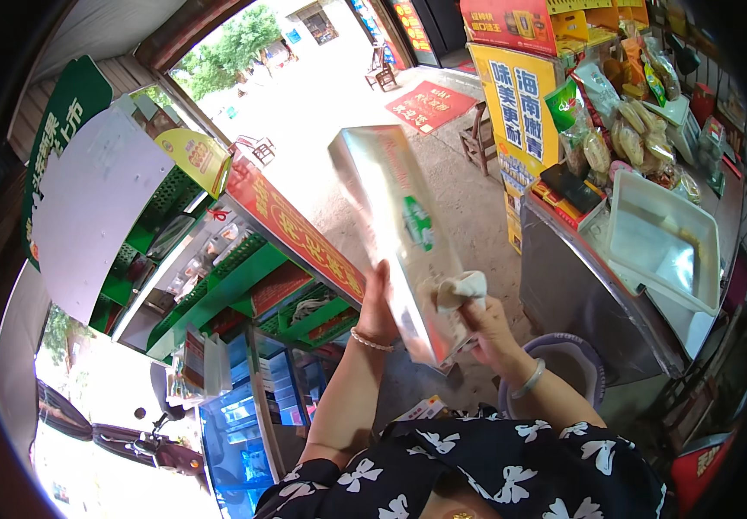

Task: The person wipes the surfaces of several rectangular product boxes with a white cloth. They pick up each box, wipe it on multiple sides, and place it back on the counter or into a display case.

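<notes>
A tall, shiny silver-and-cream box (406,240) with a green emblem is raised in front of my chest, tilted to the left at its top. My left hand (378,308) grips its left side, with most of the fingers hidden behind it. In my right hand (491,331) is a bunched white cloth (463,290), pressed against or just over the lower right of the box's front face. Whether the right fingers also touch the box's edge cannot be told.
At right stands a counter (597,318) bearing a translucent plastic tub (665,240) and bagged foods (639,136). A purple-rimmed bucket (597,363) sits below it. Green display shelves (217,311) and a blue-lit glass case (237,422) are at left. Beyond lie a red mat (433,106) and wooden chairs (381,68).
</notes>
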`<action>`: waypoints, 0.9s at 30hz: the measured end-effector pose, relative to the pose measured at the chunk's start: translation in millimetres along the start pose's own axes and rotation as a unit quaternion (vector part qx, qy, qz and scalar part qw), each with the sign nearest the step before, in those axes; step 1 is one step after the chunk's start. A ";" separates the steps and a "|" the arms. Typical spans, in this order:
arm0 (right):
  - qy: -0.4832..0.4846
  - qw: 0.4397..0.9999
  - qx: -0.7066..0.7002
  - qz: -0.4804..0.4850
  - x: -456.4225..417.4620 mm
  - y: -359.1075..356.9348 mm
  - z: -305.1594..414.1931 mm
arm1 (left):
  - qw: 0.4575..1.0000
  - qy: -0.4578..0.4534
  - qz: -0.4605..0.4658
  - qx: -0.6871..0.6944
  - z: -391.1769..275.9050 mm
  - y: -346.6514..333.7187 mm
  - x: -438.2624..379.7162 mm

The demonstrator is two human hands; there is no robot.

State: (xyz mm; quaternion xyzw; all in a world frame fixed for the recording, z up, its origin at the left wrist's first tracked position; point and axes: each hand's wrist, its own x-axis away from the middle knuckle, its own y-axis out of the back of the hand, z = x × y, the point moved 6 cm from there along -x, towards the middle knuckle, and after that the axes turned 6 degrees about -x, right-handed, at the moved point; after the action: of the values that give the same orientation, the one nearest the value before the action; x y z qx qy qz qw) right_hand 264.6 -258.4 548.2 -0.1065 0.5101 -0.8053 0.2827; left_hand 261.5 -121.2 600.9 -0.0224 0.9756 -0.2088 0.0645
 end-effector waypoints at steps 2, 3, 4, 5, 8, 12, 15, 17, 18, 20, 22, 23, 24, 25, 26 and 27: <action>-0.032 0.998 0.048 0.037 2.8 4.3 -10.3 | 0.992 0.004 0.032 0.120 10.1 4.7 1.1; -0.035 0.997 0.064 0.022 3.1 3.2 -10.4 | 0.991 0.007 0.030 0.130 11.9 2.9 1.6; -0.038 0.996 0.080 0.007 3.0 -0.7 -11.6 | 0.990 0.009 0.029 0.138 12.3 1.9 1.6; -0.042 0.994 0.096 -0.008 3.0 -2.6 -12.7 | 0.989 0.012 0.023 0.143 9.3 -0.4 2.4; -0.071 0.989 0.126 -0.022 3.3 7.2 -23.4 | 0.981 0.039 0.004 0.192 2.4 -17.4 2.4; -0.147 0.982 0.104 -0.059 9.0 1.8 -24.0 | 0.983 -0.026 -0.087 0.161 -24.7 -0.8 5.5; -0.122 0.988 -0.002 -0.091 3.6 0.2 -17.2 | 0.975 -0.106 -0.112 0.159 -40.4 -6.2 8.0; -0.106 0.987 -0.062 -0.104 -5.3 5.8 -23.4 | 0.967 -0.134 -0.170 0.134 -42.0 -5.3 10.8; -0.123 0.984 -0.101 -0.072 -7.8 -0.7 -26.8 | 0.951 -0.175 -0.243 0.076 -40.5 5.3 10.2; -0.128 0.979 -0.156 -0.044 -11.5 -23.0 -34.0 | 0.930 -0.284 -0.229 -0.044 -47.5 -3.1 13.1; -0.151 0.967 -0.201 -0.031 -12.9 -29.8 -37.4 | 0.913 -0.326 -0.217 -0.116 -53.7 -16.1 18.2; -0.153 0.968 -0.196 -0.029 -12.3 -23.9 -41.8 | 0.917 -0.321 -0.206 -0.122 -50.6 -16.2 19.9; -0.159 0.968 -0.192 -0.024 -10.4 -28.4 -44.5 | 0.918 -0.318 -0.199 -0.130 -50.5 -14.6 22.1; -0.166 0.968 -0.187 -0.019 -9.2 -35.4 -44.7 | 0.910 -0.332 -0.196 -0.152 -53.7 -14.2 23.5; -0.175 0.967 -0.177 -0.049 -3.7 -40.1 -41.2 | 0.901 -0.346 -0.192 -0.175 -57.5 -13.8 24.3; -0.178 0.969 -0.167 -0.027 -1.2 -42.1 -39.1 | 0.894 -0.359 -0.187 -0.195 -60.2 -14.7 24.1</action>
State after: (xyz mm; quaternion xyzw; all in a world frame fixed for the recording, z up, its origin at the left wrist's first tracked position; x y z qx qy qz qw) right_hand 233.0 -214.5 567.6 -0.3078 0.5761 -0.6839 0.3251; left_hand 229.7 -112.0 658.5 -0.2896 0.8852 -0.0007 0.3640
